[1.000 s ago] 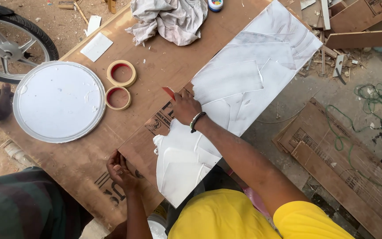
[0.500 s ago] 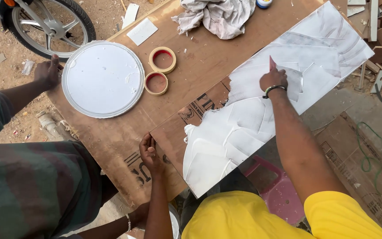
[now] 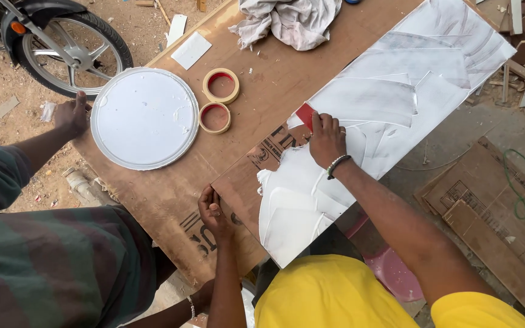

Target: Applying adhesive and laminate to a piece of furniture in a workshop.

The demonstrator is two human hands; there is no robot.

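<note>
- My right hand (image 3: pixel 326 141) is closed on a red scraper (image 3: pixel 305 115); only its red blade shows past my fingertips, pressed flat on the board (image 3: pixel 238 182).
- The board is a long plywood panel lying slantwise on the table (image 3: pixel 274 79), running from near left to far right.
- White putty (image 3: pixel 396 97) covers most of the board, thick and streaky to the far right and in curved patches near me; a bare brown strip is left at the near left end.
- The scraper sits at the edge where the putty meets that bare wood, about midway along the board.
- My left hand (image 3: pixel 214 212) grips the board's near left edge, fingers curled over it, holding nothing else.
- Left of the board on the table lies a round white lid (image 3: pixel 144 118), with two tape rolls (image 3: pixel 217 100) just beside it.
- A crumpled cloth (image 3: pixel 290 21) lies at the far side of the table.
- Another person's hand (image 3: pixel 71 115) rests at the lid's left rim; their striped sleeve (image 3: pixel 44 243) fills the near left.
- A wheel (image 3: pixel 71 51) stands on the dirt at far left.
</note>
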